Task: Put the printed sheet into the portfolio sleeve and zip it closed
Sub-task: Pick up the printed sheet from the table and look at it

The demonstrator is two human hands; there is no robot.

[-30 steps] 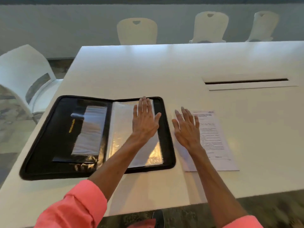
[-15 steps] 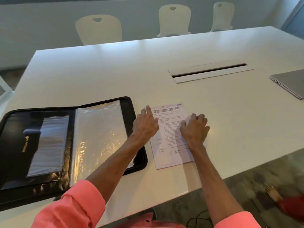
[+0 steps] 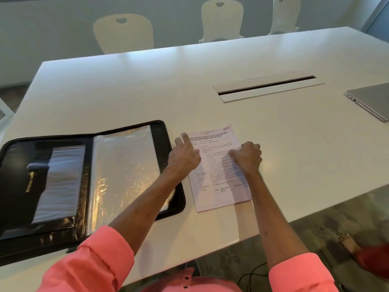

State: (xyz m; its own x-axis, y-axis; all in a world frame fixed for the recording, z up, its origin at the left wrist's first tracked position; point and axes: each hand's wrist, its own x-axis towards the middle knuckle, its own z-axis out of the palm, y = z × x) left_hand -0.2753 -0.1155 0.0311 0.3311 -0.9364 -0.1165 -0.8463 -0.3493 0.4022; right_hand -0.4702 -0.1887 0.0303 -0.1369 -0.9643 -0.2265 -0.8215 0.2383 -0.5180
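Printed sheet (image 3: pixel 219 186) flat on table (image 3: pixel 147 91). My left hand (image 3: pixel 185 157) touches its 10 o'clock corner, forefinger out; my right hand (image 3: pixel 248 158) curls over its 3 o'clock edge. Open portfolio (image 3: pixel 162 131) at 9 o'clock.

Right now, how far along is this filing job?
Done: the portfolio lies open, its clear sleeve exposed. In hand: the printed sheet lies flat beside it, left hand touching its top corner, right hand curled on its edge. Left: sleeving the sheet, closing, zipping.

Single head-worn view, close above the worktop's (image 3: pixel 210 98) near edge, facing forward and down across it.
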